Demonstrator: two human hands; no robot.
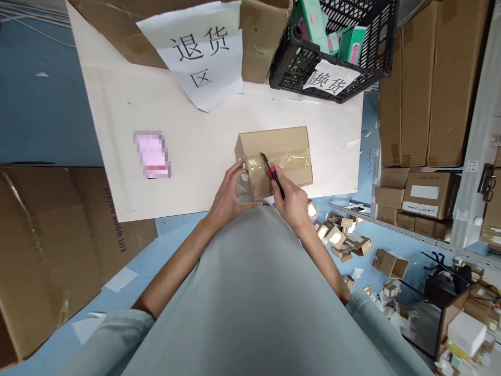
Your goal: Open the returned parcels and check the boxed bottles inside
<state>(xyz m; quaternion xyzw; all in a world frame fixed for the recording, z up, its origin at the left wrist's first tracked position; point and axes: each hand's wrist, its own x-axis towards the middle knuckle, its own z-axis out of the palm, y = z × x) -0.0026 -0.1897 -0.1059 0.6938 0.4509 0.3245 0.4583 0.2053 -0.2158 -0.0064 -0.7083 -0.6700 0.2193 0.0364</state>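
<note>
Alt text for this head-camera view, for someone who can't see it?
The left hand steadies a taped cardboard box on a white table while the right hand holds a red-and-black cutter over it. A black crate stands beyond.

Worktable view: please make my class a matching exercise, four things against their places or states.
1. Utility knife
2. Plastic crate
3. Left hand
4. Paper sign reading 退货区

A. Against one end of the taped box
B. Hanging on a large carton
C. Black, holding green-and-pink packages
D. In the right hand

Pairs: 1-D, 2-C, 3-A, 4-B
</note>
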